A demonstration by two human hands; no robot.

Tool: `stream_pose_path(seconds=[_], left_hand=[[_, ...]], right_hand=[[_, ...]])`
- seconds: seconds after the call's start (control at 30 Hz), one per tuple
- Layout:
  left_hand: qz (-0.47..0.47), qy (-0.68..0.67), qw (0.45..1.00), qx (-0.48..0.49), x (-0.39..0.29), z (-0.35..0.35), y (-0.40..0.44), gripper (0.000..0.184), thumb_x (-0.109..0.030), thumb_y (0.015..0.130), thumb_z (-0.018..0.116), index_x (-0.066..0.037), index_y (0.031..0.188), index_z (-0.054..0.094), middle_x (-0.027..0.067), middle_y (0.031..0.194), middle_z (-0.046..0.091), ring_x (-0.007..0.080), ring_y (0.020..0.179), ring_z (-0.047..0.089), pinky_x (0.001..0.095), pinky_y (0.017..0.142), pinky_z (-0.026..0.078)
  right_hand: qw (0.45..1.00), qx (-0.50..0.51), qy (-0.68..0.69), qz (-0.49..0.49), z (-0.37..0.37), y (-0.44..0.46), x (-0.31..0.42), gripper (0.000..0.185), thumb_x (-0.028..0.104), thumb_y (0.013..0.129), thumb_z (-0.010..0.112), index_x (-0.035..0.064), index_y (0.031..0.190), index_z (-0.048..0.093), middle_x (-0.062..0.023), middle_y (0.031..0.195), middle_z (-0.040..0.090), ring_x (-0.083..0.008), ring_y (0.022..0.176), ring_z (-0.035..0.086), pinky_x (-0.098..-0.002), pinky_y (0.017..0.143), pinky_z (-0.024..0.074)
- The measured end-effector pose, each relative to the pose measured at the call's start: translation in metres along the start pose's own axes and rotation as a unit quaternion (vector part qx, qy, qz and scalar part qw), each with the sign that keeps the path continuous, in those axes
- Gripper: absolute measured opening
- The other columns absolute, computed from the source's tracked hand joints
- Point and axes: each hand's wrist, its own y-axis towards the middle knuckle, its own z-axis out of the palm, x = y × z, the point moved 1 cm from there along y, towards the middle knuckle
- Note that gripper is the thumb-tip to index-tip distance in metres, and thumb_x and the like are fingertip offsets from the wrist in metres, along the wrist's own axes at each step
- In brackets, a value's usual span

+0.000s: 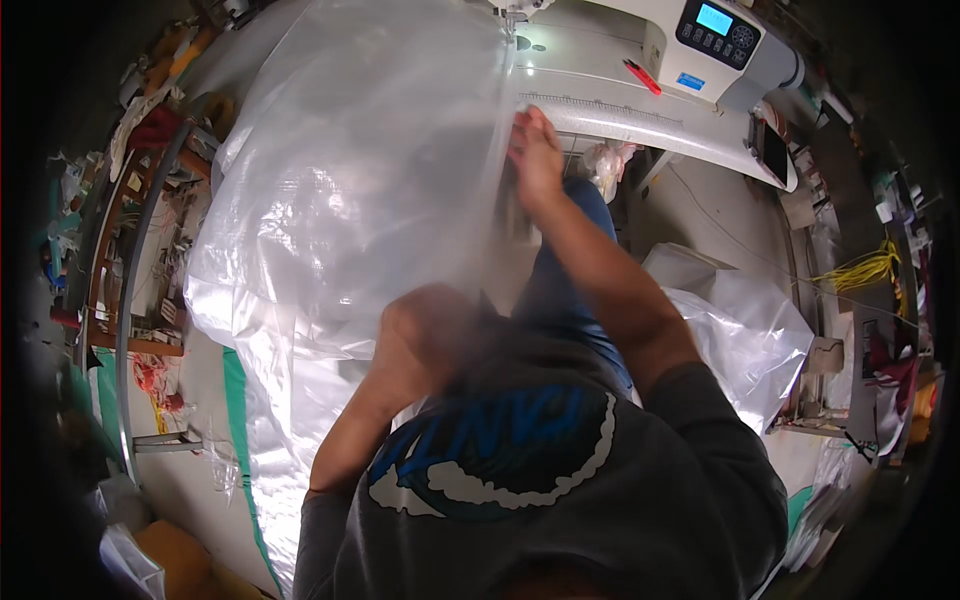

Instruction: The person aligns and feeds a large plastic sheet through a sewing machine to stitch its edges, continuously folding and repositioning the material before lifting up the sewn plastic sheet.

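Note:
A large, translucent plastic sheet (330, 190) spreads from the sewing machine down over my left side, its right edge running in a line from the needle area toward my lap. My right hand (537, 155) is at that edge, just in front of the machine table, with bent fingers closed on the plastic. Close to my body, my left hand (430, 315) is at the lower part of the sheet. Its fingers are blurred and partly hidden, so their grip is unclear. At the top, the sewing machine (655, 30) has its presser foot (510, 22) beside the sheet's edge.
A red cutter (642, 77) lies on the white machine table (590, 65), along whose front runs a ruler scale (600, 104). A phone (769, 150) rests at the table's right end. More plastic sheeting (745, 335) is heaped at my right. Metal racks (140, 250) with clutter stand left.

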Motion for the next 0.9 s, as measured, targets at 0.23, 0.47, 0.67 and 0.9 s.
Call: stream_pose_path(seconds=[0.23, 0.47, 0.67, 0.9], left_hand=[[0.064, 0.082, 0.993, 0.047, 0.022, 0.033, 0.001, 0.008, -0.005, 0.076, 0.068, -0.002, 0.077, 0.061, 0.0129, 0.069, 0.061, 0.0291, 0.062, 0.063, 0.0368, 0.058, 0.052], [-0.132, -0.027, 0.987, 0.089, 0.053, 0.061, -0.025, 0.011, -0.011, 0.084, 0.063, -0.001, 0.081, 0.063, 0.0136, 0.072, 0.063, 0.0252, 0.062, 0.063, 0.0344, 0.059, 0.050], [-0.239, -0.082, 0.959, 0.129, 0.051, 0.071, -0.019, 0.018, -0.018, 0.089, 0.061, -0.001, 0.087, 0.066, 0.0140, 0.077, 0.066, 0.0203, 0.069, 0.064, 0.0320, 0.065, 0.050], [-0.242, -0.035, 0.948, 0.205, 0.056, 0.062, -0.013, 0.019, -0.021, 0.090, 0.061, -0.003, 0.092, 0.068, 0.0143, 0.081, 0.068, 0.0207, 0.072, 0.067, 0.0356, 0.067, 0.052]], right_hand=[[0.964, 0.174, -0.180, 0.095, 0.042, -0.059, -0.067, 0.034, 0.034, 0.097, 0.049, 0.0044, 0.109, 0.058, -0.0047, 0.098, 0.058, -0.0138, 0.090, 0.057, -0.0304, 0.075, 0.0478], [0.922, 0.124, -0.293, 0.221, -0.056, -0.094, -0.037, 0.028, 0.028, 0.095, 0.052, 0.0025, 0.090, 0.062, -0.0046, 0.078, 0.060, -0.0122, 0.062, 0.058, -0.0239, 0.052, 0.0461], [0.843, 0.293, -0.425, 0.150, -0.076, -0.167, 0.044, 0.029, 0.026, 0.094, 0.055, -0.0007, 0.095, 0.066, -0.0130, 0.082, 0.068, -0.0163, 0.069, 0.066, -0.0256, 0.060, 0.0513], [0.829, 0.336, -0.385, 0.225, -0.066, -0.167, 0.041, 0.031, 0.030, 0.093, 0.056, 0.0019, 0.094, 0.068, -0.0127, 0.081, 0.068, -0.0184, 0.066, 0.065, -0.0285, 0.060, 0.0513]])
